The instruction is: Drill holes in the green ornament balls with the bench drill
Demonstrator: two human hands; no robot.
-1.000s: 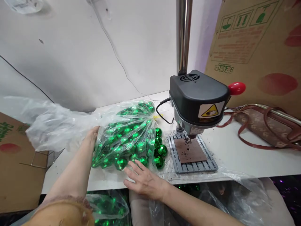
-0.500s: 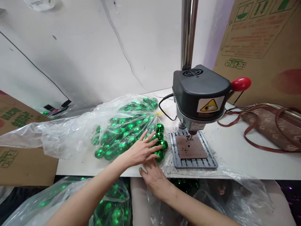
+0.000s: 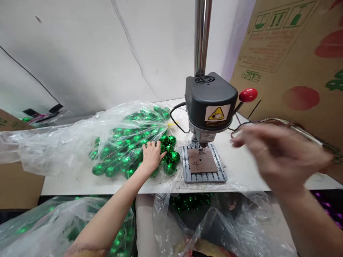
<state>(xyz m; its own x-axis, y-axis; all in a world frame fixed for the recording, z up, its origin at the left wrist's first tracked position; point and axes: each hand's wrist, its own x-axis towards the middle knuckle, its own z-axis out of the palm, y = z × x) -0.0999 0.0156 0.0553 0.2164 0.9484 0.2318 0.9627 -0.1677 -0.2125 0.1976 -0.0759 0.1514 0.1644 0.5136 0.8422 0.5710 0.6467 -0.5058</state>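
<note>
Shiny faceted green balls [image 3: 171, 167] lie loose beside my left hand [image 3: 152, 157]. Its fingers rest over them, slightly apart, and I see nothing gripped in them. Behind and to the left, a clear plastic bag [image 3: 75, 132] full of more such balls is gathered at a yellow tie [image 3: 173, 124]. A small black drill press [image 3: 210, 96] with a red-knobbed lever [image 3: 248, 95] stands to the right. Under its bit sits a brown square board [image 3: 202, 166] with a hole, on a slotted metal base [image 3: 203, 178]. My right hand [image 3: 284, 157], raised right of the press, is smeared by motion.
Dark shavings lie around the base. A large cardboard box [image 3: 284, 64] stands at the right, another box [image 3: 21, 182] at the left. Below the table edge are plastic bags with green balls [image 3: 118, 239]. A black cable [image 3: 174, 110] runs from the press.
My right hand has left the balls at the table's front edge and swung up to the right, past the drill press. My left hand stays on the balls. The view has shifted right.
</note>
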